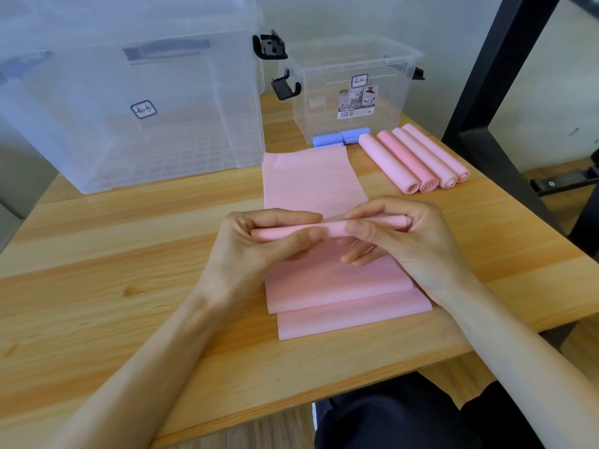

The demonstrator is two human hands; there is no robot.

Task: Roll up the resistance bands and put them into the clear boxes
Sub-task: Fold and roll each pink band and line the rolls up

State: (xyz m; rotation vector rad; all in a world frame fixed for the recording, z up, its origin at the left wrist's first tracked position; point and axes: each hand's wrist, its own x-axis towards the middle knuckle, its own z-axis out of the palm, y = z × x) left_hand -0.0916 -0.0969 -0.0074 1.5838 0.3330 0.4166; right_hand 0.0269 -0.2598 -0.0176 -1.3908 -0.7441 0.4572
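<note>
Wooden table [97,270] carries two clear boxes [353,89], four finished pink rolls [418,157], two blue rolls [340,137] and one flat pink band [311,179], whose rolled end [330,229] the left hand [259,251] and right hand [398,234] pinch with curled fingers.

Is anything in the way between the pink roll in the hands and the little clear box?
Nothing blocks it. Only the band's flat unrolled part lies between the roll and the small open box.
</note>
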